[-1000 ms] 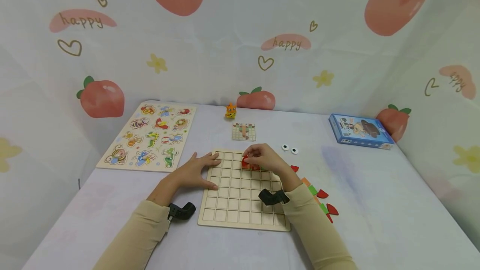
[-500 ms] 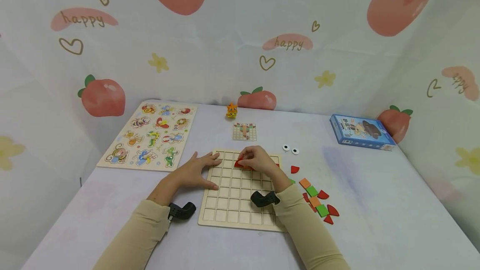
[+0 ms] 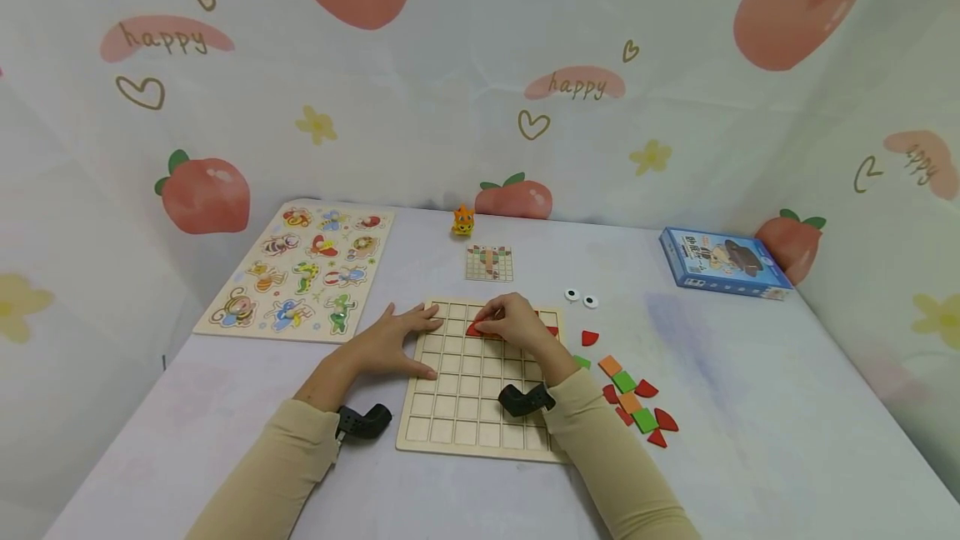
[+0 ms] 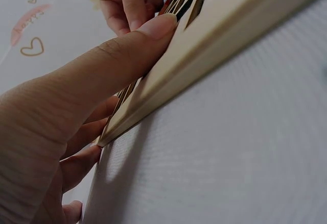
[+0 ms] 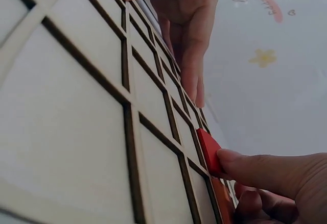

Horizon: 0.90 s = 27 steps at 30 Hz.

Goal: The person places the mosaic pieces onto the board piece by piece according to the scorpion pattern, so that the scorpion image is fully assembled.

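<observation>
A pale wooden grid board (image 3: 463, 407) lies on the table under both hands. My left hand (image 3: 386, 346) rests on its left edge, fingers spread; in the left wrist view the thumb lies over the rim. Near the board's far edge, my right hand (image 3: 519, 327) pinches a red quarter-circle piece (image 5: 208, 151) between thumb and fingers, low over a square of the grid. An orange piece (image 5: 222, 198) sits in the grid beside it. Another red piece (image 3: 552, 330) shows on the board to the right of that hand, which hides some nearby squares.
Right of the board lie loose red, orange and green (image 3: 644, 421) pieces and two eye discs (image 3: 590, 302). Behind it are a pattern card (image 3: 489, 263) and an orange toy figure (image 3: 463, 222). An insect puzzle board (image 3: 296, 273) stands left, a blue box (image 3: 723, 262) right.
My right hand has shifted slightly left along the board with the red piece, uncovering loose pieces beside the forearm. My left hand has stayed where it was.
</observation>
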Available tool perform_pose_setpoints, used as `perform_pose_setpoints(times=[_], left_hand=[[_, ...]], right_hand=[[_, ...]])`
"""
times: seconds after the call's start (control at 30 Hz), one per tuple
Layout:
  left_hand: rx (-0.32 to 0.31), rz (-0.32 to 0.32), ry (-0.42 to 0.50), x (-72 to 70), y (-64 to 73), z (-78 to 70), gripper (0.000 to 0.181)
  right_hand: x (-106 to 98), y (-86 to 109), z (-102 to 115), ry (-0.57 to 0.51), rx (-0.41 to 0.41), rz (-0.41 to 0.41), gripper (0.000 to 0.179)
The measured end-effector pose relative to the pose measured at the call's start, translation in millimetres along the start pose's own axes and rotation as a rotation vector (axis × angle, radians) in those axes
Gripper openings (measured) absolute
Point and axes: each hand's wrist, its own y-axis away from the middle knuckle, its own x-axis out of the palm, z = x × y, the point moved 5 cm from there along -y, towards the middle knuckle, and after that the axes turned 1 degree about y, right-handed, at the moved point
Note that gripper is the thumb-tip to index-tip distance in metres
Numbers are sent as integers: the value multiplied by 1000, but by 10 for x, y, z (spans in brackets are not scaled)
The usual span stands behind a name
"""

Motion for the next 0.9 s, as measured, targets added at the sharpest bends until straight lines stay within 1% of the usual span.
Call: perform_pose_setpoints(times=[0.1, 0.17, 0.37, 0.5, 0.57, 0.7, 0.8, 0.9], left_hand=[[-7, 0, 1, -1, 2, 1, 87], [-1, 1, -4, 1, 2, 1, 87], [9, 1, -8, 8, -5, 8, 87], [1, 3, -9, 11, -5, 14, 87], [-3, 4, -10, 13, -6, 16, 88], [-10, 8, -5, 15, -10, 25, 88], [-8, 5, -7, 13, -9, 28, 88], [-14, 1, -11, 10, -2, 28, 88]], right_hand=[[2, -4, 7, 21, -12, -6, 11], [7, -8, 4, 31, -16, -4, 11], [23, -13, -2, 36, -14, 17, 9], [12, -7, 15, 40, -23, 20, 10], [-8, 6, 25, 26, -24, 26, 12], [-66, 47, 28, -34, -19, 66, 17], [-131, 87, 2, -80, -4, 97, 22], [-216, 142, -23, -100, -1, 109, 24]])
